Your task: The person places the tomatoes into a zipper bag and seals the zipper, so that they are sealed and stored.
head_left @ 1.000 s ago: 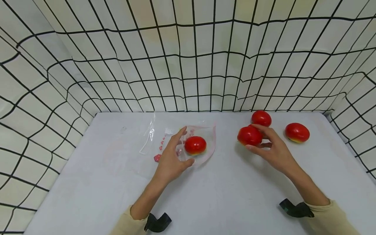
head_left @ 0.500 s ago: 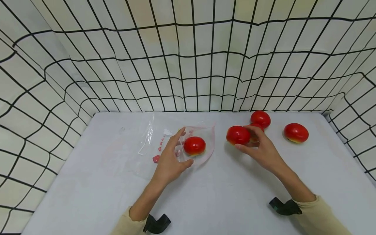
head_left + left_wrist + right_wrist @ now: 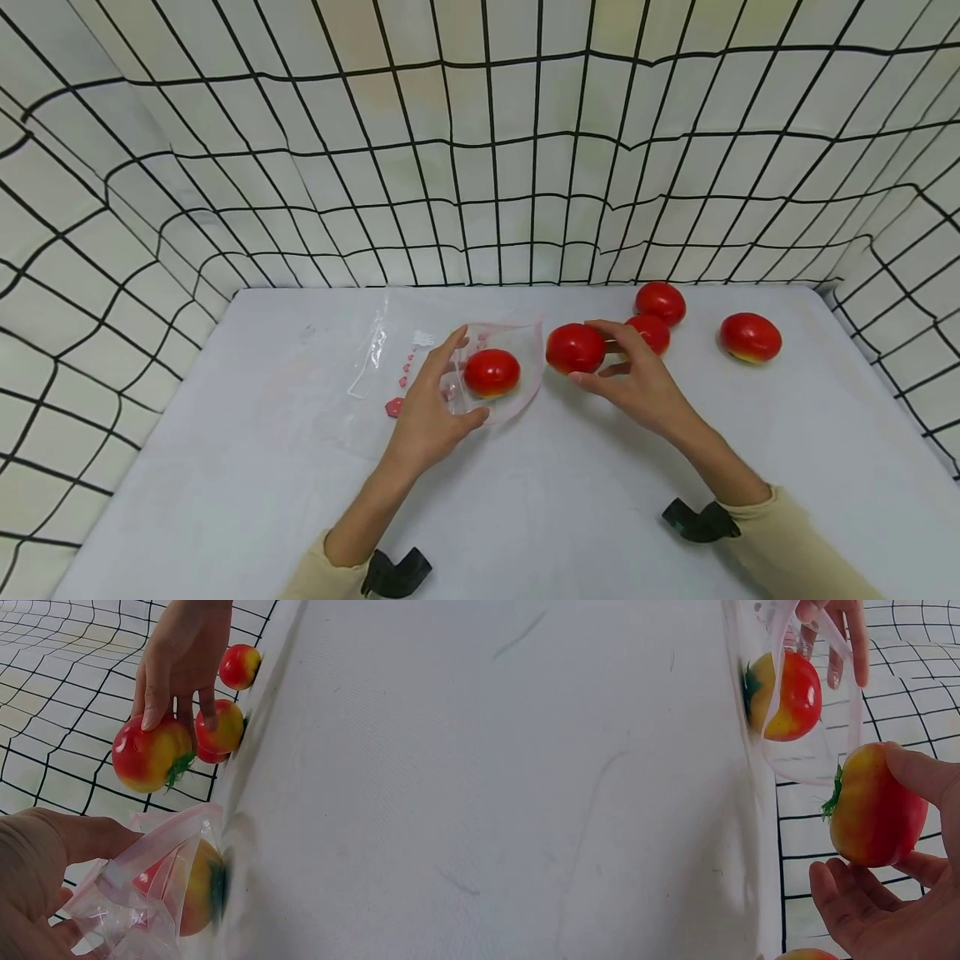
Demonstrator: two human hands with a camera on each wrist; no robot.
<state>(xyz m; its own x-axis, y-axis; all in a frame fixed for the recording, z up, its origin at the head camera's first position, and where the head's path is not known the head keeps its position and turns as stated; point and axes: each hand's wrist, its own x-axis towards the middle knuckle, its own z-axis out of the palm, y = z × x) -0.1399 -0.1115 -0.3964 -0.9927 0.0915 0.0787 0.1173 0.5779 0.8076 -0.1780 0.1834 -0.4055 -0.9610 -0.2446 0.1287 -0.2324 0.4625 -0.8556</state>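
Observation:
My right hand (image 3: 647, 390) holds a red tomato (image 3: 573, 348) between thumb and fingers, just right of the bag's mouth and apart from it. The right wrist view shows this tomato's (image 3: 877, 806) yellow underside and green leafy stem end. My left hand (image 3: 429, 421) grips a clear plastic bag (image 3: 537, 367) with a pink rim, its thumb and fingers spread around the mouth. Another tomato (image 3: 491, 372) lies in the bag's opening, stem end down. Part of the bag is hidden behind the left hand.
Two tomatoes sit close together at the back right, one farther back (image 3: 660, 302) and one nearer (image 3: 651, 333). A third tomato (image 3: 750, 337) lies farther right. Black netting (image 3: 495, 200) over pale walls rises behind and beside the white table (image 3: 555, 500).
My right hand has carried its tomato leftward, away from the two at the back and close to the bag's mouth. The left hand and the bag have stayed nearly still.

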